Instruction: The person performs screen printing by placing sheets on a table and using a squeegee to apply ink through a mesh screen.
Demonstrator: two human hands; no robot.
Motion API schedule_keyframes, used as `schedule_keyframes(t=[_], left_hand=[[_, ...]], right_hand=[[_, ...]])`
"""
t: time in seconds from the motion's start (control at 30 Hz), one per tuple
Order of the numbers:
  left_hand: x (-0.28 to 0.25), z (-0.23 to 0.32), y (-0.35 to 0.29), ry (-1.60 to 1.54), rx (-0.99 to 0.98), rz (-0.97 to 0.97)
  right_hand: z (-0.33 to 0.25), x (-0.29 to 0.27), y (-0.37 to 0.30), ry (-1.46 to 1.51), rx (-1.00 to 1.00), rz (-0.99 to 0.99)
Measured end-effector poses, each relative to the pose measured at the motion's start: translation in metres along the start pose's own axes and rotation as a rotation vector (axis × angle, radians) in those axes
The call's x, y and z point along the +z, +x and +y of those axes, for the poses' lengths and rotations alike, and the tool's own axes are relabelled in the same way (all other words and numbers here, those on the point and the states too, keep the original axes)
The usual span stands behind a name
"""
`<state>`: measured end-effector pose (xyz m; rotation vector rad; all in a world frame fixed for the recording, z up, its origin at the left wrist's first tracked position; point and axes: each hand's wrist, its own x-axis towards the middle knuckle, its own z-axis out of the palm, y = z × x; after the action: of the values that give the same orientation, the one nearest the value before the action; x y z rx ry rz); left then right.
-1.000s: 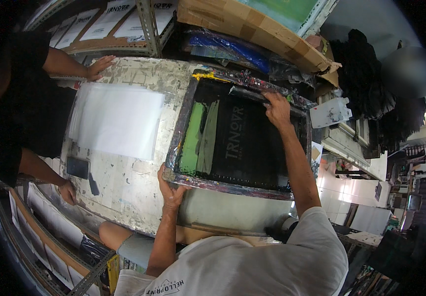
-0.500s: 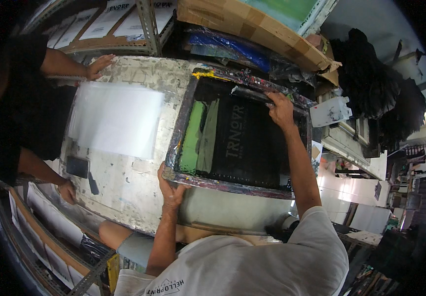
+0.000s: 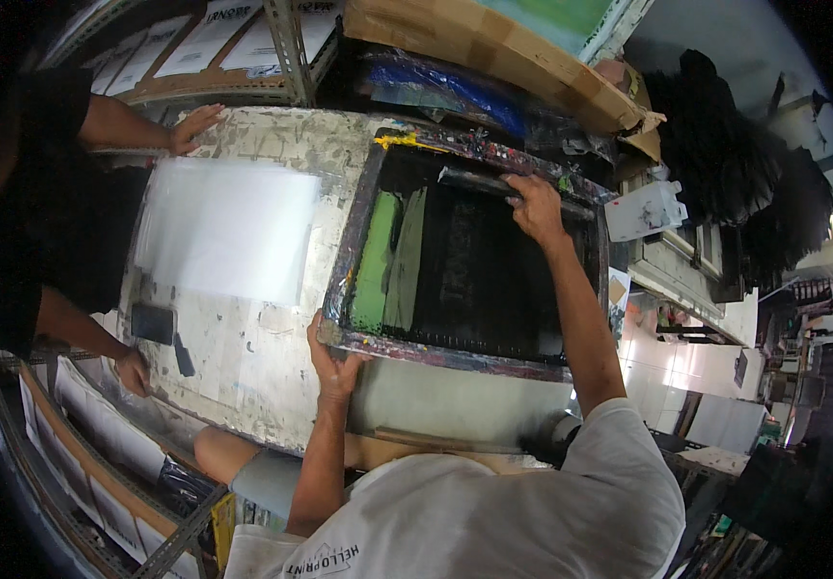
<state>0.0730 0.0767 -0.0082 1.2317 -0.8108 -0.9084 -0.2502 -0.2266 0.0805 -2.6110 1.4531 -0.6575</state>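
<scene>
My right hand (image 3: 536,206) is closed around a dark squeegee (image 3: 469,179), which lies along the far side of a screen-printing frame (image 3: 455,361). My fingers and arm hide part of the squeegee. The black mesh (image 3: 493,289) inside the frame bears a faint design, with a green strip (image 3: 375,265) and a grey-green strip (image 3: 407,261) at its left. At the frame's near left corner, my left hand (image 3: 336,369) grips the rim between thumb and fingers. Left of the frame, a white sheet (image 3: 228,232) lies on the paint-stained table (image 3: 214,357).
On the left, a co-worker in black rests one hand (image 3: 194,128) and another hand (image 3: 133,372) on the table edges. A dark flat rectangle (image 3: 152,324) lies near them. Beyond stand a shelf post (image 3: 289,53) and a cardboard box (image 3: 503,58). A white jug (image 3: 646,211) sits right of the frame.
My right hand and the squeegee have shifted slightly left and away from me. The design on the mesh looks darker and fainter. My left hand stays at the frame's corner.
</scene>
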Motion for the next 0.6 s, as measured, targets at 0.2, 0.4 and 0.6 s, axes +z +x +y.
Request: schedule_keyframes(t=[0.2, 0.4, 0.6], left_hand=[[-0.005, -0.009, -0.004, 0.033, -0.031, 0.025], [0.0, 0.005, 0.002, 0.128, 0.045, -0.005], [-0.013, 0.001, 0.012, 0.405, 0.346, 0.007]], right_hand=[[-0.105, -0.041, -0.118, 0.024, 0.022, -0.078], [-0.164, -0.085, -0.171, 0.117, 0.086, -0.127], [-0.134, -0.075, -0.143, 0.394, 0.145, -0.325]])
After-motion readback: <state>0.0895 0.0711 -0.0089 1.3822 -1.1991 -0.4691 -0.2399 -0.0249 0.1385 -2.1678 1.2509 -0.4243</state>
